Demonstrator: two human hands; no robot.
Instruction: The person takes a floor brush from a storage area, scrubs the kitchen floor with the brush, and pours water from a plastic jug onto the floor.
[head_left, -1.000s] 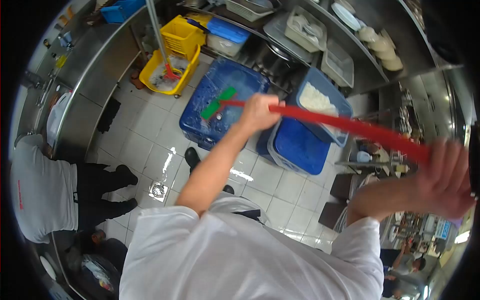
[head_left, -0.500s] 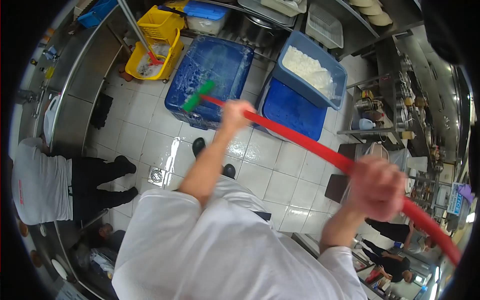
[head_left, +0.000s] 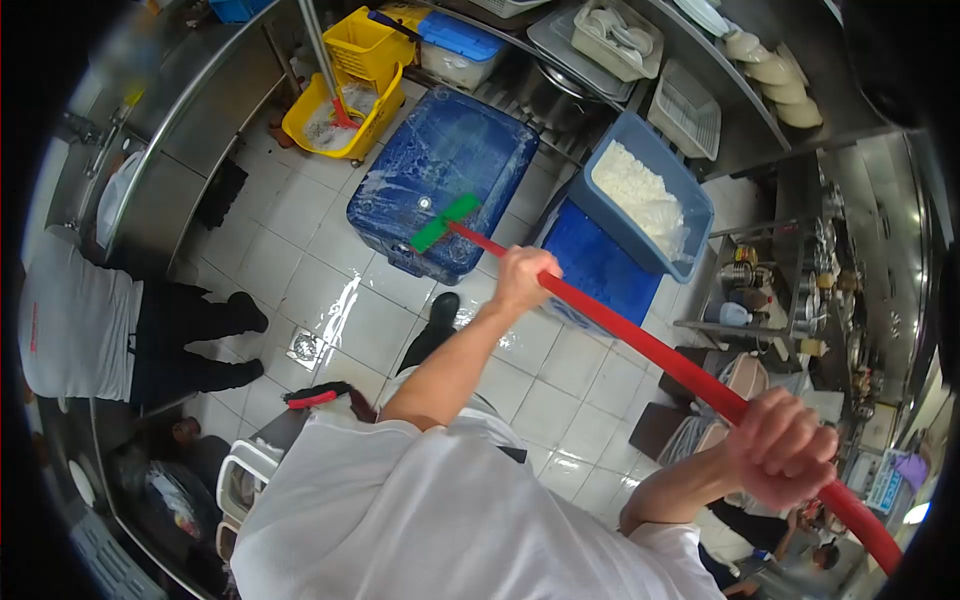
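Note:
My left hand (head_left: 526,277) is wrapped round a red pole (head_left: 640,345), fairly near its far end. Lower right, my right hand (head_left: 783,447) grips the same pole closer to its thick near end. At the pole's far end a green brush head (head_left: 445,223) lies over the front edge of a blue lid (head_left: 455,150) on a large bin. White streaks cover this lid. Right of it, a grey-blue tub (head_left: 625,135) holding white flakes or grains (head_left: 640,195) rests on another blue lid (head_left: 600,270).
A yellow mop bucket (head_left: 375,130) stands behind the streaked bin. At the left a person (head_left: 85,325) is beside a steel counter (head_left: 165,155). Racks (head_left: 750,325) line the right side; other people are at lower right. A floor drain (head_left: 305,346) lies in the white tiles.
Both hands and the pole have shifted against the bin; the brush head has moved to its lid's front edge. My right hand has slid lower. A red-and-black brush has come into view at lower left.

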